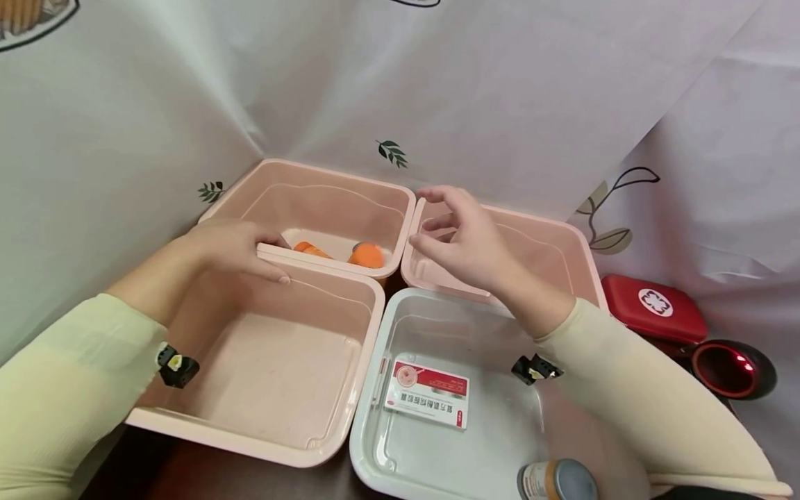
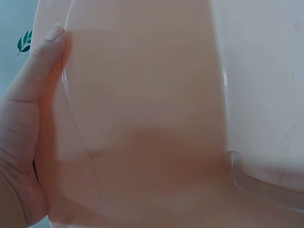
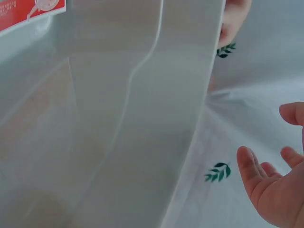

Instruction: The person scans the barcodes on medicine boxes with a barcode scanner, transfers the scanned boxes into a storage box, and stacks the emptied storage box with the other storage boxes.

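Note:
My left hand (image 1: 234, 250) grips the adjoining rims of two pink plastic bins. Its thumb lies along the inner wall of the front left bin (image 1: 250, 444), as the left wrist view also shows; the fingertips, mostly hidden, reach into the back left bin (image 1: 337, 173). Inside that back bin are an orange-topped item (image 1: 367, 255) and another orange piece (image 1: 311, 248), both partly covered by the rim. Above the left side of the back right pink bin (image 1: 537, 226), my right hand (image 1: 465, 239) hovers with fingers spread and loosely bent, holding nothing.
A grey-white bin (image 1: 359, 444) at front right contains a red and white medicine box (image 1: 428, 392) and a grey-lidded jar (image 1: 556, 480). Right of the bins lie a red first-aid case (image 1: 656, 305) and a black, red-lined round object (image 1: 731, 369). A white printed curtain (image 1: 500, 90) hangs behind.

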Available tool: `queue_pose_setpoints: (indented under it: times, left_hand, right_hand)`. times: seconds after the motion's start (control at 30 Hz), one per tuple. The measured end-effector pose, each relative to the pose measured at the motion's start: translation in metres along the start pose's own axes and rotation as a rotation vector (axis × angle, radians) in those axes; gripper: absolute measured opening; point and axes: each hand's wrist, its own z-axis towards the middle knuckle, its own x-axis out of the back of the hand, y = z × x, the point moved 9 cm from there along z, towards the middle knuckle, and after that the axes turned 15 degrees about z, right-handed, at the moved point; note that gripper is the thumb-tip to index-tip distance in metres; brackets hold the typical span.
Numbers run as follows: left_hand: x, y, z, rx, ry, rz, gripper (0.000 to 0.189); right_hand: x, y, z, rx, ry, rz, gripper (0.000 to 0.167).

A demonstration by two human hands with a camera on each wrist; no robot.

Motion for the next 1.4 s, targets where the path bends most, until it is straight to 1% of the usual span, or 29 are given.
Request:
queue_pose_setpoints:
  times: [0.17, 0.3, 0.37, 0.57, 0.7, 0.77, 0.87, 0.97, 1.07, 1.17, 1.23, 1.33, 1.4]
  left_hand:
    - [0.001, 0.0, 0.0, 0.005, 0.003, 0.018, 0.069]
    - [0.002, 0.0, -0.002, 0.01, 0.005, 0.019, 0.068]
    - [0.001, 0.0, -0.002, 0.009, 0.003, 0.018, 0.067]
    - [0.002, 0.002, -0.001, -0.005, 0.006, 0.017, 0.067]
    - [0.002, -0.003, -0.002, -0.013, 0.002, 0.023, 0.066]
    - [0.001, -0.005, -0.002, -0.016, -0.006, 0.024, 0.066]
    - [-0.001, -0.007, -0.001, -0.018, -0.013, 0.007, 0.066]
    - [-0.004, -0.008, -0.001, -0.019, -0.015, -0.002, 0.065]
    - [-0.006, -0.012, -0.003, -0.01, -0.014, 0.012, 0.066]
    - [-0.006, -0.016, -0.007, 0.004, -0.018, 0.026, 0.067]
    - [-0.005, -0.017, -0.009, 0.007, -0.018, 0.029, 0.066]
    - [-0.003, -0.018, -0.01, 0.005, -0.013, 0.028, 0.066]
    - [-0.002, -0.019, -0.011, 0.001, -0.009, 0.028, 0.066]
  right_hand:
    - [0.009, -0.001, -0.006, -0.028, -0.024, -0.059, 0.051]
    - [0.013, -0.003, -0.013, -0.068, -0.072, -0.128, 0.049]
    - [0.015, -0.005, -0.019, -0.08, -0.113, -0.185, 0.046]
    - [0.023, -0.016, -0.046, -0.082, -0.242, -0.434, 0.035]
    - [0.029, -0.025, -0.064, -0.057, -0.287, -0.511, 0.03]
    - [0.031, -0.028, -0.073, -0.046, -0.306, -0.533, 0.028]
    - [0.031, -0.028, -0.09, -0.064, -0.357, -0.566, 0.029]
    - [0.028, -0.025, -0.11, -0.098, -0.446, -0.575, 0.03]
    - [0.023, -0.02, -0.132, -0.143, -0.55, -0.561, 0.032]
    - [0.02, -0.012, -0.153, -0.192, -0.623, -0.537, 0.033]
    - [0.018, -0.004, -0.167, -0.239, -0.655, -0.532, 0.035]
    - [0.018, 0.006, -0.187, -0.279, -0.682, -0.547, 0.04]
    - [0.017, 0.01, -0.198, -0.279, -0.697, -0.565, 0.045]
